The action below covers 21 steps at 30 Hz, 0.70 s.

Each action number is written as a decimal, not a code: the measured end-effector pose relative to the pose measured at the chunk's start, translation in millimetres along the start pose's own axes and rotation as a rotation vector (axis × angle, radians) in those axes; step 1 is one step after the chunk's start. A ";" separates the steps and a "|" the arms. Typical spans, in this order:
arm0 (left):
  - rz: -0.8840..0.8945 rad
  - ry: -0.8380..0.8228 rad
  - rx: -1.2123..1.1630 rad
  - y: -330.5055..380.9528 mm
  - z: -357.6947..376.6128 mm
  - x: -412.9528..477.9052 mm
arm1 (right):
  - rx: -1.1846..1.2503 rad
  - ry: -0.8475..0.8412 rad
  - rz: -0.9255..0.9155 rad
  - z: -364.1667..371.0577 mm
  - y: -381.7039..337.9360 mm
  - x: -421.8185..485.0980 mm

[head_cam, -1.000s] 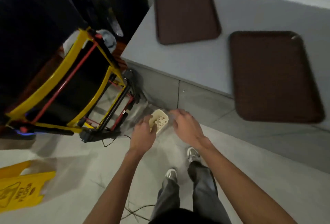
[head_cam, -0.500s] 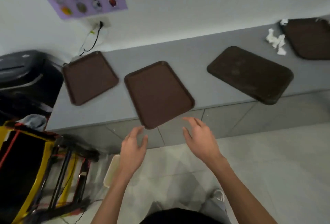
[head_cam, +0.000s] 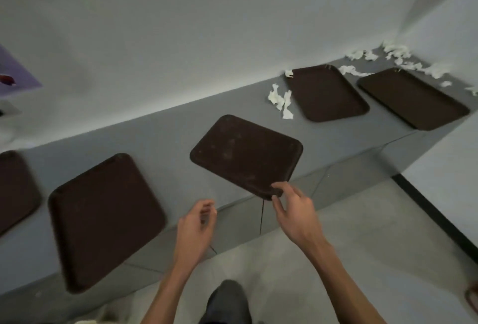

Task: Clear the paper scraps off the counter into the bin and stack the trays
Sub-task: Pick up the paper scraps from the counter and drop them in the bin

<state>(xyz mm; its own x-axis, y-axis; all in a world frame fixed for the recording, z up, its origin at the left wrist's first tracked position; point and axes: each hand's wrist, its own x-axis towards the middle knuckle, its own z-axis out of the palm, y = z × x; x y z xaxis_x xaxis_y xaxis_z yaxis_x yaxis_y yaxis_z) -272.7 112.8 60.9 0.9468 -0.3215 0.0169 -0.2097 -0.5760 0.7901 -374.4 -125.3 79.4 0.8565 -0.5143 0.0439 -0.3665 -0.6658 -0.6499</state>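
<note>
Several dark brown trays lie apart on the grey counter (head_cam: pixel 168 137). The middle tray (head_cam: pixel 245 155) sits skewed, and its near corner overhangs the counter's front edge. My right hand (head_cam: pixel 294 215) pinches that corner, fingers on top and thumb beneath. My left hand (head_cam: pixel 196 223) hovers loosely curled and empty by the counter edge, between the middle tray and a large tray (head_cam: pixel 103 220) on the left. Two more trays (head_cam: pixel 326 93) (head_cam: pixel 411 98) lie farther right. White paper scraps (head_cam: pixel 280 100) lie beside them, with more scraps (head_cam: pixel 395 62) against the far right wall.
Another tray (head_cam: pixel 15 186) is cut off at the left edge. A grey wall backs the counter, with a purple poster (head_cam: pixel 15 75) at far left. Tiled floor (head_cam: pixel 362 246) lies below me, with a black baseboard (head_cam: pixel 439 223) along the right wall.
The view swung up from the floor by the yellow cart to the counter. Both hands let go of the small paper-filled container, and my right hand reached the middle tray's corner.
</note>
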 end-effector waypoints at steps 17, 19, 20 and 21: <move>0.049 -0.258 0.046 114.5 168.2 271.6 | -0.119 -0.116 0.116 -30.6 137.0 289.8; 0.053 -0.244 0.034 127.4 177.9 284.3 | -0.162 -0.187 0.093 -24.2 141.9 330.2; 0.051 -0.239 0.025 132.7 182.4 290.9 | -0.179 -0.223 0.073 -19.6 144.9 351.8; 0.045 -0.233 0.019 137.2 186.5 297.0 | -0.203 -0.252 0.047 -13.8 148.1 372.4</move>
<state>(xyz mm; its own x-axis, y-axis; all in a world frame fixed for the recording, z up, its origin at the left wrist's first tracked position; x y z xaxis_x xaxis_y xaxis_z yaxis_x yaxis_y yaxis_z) -65.8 -201.9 60.0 0.8550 -0.5104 -0.0917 -0.2569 -0.5705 0.7801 -114.7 -422.9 9.9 0.8905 -0.4142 -0.1882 -0.4513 -0.7515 -0.4813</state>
